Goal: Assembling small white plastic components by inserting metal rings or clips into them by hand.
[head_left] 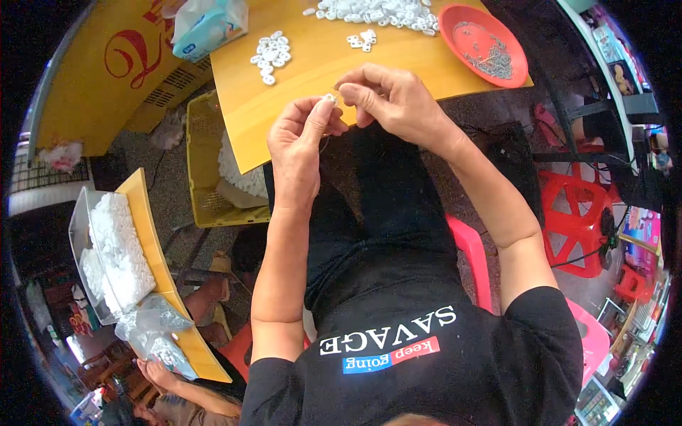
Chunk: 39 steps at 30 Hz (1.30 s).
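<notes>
While a large heap of white plastic rings waits on the yellow table, the left hand pinches one ring and the right hand closes narrowly beside it, a small finished-looking pile nearby.

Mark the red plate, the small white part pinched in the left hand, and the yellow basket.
red plate (465, 21), head view, bare left inside.
small white part (329, 99), head view, its visible top.
yellow basket (201, 165), head view, left wall.
</notes>
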Motion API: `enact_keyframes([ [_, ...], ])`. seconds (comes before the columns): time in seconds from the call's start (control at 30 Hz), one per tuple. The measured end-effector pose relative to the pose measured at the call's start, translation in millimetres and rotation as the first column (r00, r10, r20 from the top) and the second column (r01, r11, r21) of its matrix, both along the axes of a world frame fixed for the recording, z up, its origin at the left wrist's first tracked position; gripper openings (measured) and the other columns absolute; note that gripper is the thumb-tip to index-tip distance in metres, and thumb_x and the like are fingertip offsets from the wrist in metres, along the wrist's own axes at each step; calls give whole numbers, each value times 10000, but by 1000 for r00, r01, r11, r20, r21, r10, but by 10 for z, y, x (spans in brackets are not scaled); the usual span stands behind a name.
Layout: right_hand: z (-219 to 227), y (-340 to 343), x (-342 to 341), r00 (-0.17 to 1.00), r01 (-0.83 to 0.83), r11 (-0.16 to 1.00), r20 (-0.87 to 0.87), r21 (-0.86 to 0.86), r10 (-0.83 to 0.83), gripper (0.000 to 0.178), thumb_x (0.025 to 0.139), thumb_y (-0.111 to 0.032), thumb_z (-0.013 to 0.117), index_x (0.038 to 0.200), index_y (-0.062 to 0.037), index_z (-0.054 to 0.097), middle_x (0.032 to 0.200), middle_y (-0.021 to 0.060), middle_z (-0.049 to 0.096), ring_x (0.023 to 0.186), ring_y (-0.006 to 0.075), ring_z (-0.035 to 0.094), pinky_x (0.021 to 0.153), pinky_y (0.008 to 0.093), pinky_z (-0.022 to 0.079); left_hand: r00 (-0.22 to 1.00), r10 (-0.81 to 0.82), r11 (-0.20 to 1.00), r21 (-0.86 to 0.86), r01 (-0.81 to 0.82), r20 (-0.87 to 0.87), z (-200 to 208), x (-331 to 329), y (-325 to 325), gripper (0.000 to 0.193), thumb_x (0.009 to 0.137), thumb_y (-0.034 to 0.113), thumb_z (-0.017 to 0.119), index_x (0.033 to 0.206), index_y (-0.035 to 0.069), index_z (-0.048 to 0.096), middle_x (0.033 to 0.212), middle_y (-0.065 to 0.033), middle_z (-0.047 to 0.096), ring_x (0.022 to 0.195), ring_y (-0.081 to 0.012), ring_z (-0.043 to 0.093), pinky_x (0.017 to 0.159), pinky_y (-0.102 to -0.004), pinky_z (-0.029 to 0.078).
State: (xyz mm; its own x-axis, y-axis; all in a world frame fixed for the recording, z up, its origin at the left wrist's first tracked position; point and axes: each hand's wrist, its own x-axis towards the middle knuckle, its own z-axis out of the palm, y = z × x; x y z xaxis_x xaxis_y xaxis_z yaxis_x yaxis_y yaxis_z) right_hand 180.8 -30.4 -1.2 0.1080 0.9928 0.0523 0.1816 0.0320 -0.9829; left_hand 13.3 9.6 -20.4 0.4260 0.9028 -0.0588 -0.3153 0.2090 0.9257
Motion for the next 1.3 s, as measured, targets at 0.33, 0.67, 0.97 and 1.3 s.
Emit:
enact_keyframes([
  [0.33,25,24,-90,893,-59,864,413,499,-177,109,850,-69,700,884,11,635,781,135,612,694,290,623,609,354,493,995,41,990,140,-28,-87,31,-92,-4,146,945,137,652,952,-6,621,819,-23,629,699,-73,567,654,-212,477],
  [0.67,109,-76,-164,998,16,996,62,88,-21,123,941,-81,624,877,24,628,730,20,614,634,77,599,578,246,506,949,161,925,376,-51,-269,111,-49,-131,110,963,99,613,989,-6,598,825,-7,609,735,-57,545,668,-191,449],
  [0.97,-66,285,-188,967,-142,989,207,-35,146,172,943,-137,629,940,30,667,740,24,639,627,69,592,566,244,498,966,210,968,169,-184,-149,-153,-151,7,132,968,121,600,952,-10,587,825,-26,613,714,-82,574,656,-221,479],
  [1.3,-323,1202,-643,657,-45,932,713,360,-244,184,854,-240,703,890,-60,697,869,110,694,744,294,661,650,382,521,917,399,909,136,-394,-8,-155,-696,121,119,973,127,603,968,10,588,851,-32,621,716,-81,575,681,-220,492],
])
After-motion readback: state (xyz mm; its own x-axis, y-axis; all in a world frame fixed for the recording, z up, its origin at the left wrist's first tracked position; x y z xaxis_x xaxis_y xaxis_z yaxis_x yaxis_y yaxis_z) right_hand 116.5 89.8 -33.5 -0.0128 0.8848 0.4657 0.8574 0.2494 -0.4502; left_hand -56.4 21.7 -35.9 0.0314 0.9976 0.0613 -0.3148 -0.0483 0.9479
